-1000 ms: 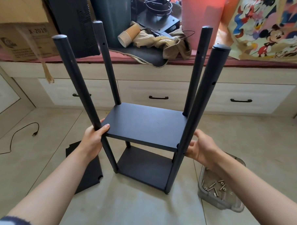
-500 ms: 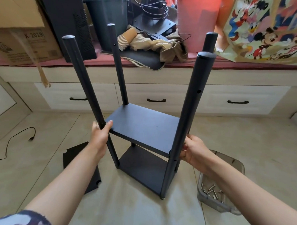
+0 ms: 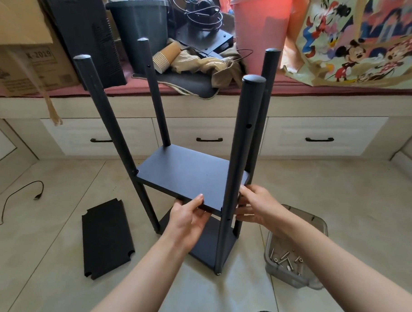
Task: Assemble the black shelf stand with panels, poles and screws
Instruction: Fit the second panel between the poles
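The half-built black shelf stand [image 3: 194, 179] is standing on the tiled floor [image 3: 53, 267], its four poles rising above a middle panel [image 3: 190, 176] and a lower panel [image 3: 208, 245]. The left hand [image 3: 189, 220] is gripping the middle panel's near edge, thumb on top and fingers curled beneath, while the right hand [image 3: 257, 205] is curling its fingers around the near right pole [image 3: 237, 171] at panel height. A spare black panel [image 3: 107, 238] is lying flat on the floor to the left, and a clear plastic box [image 3: 315, 224] holding metal screws [image 3: 287, 260] is sitting to the right.
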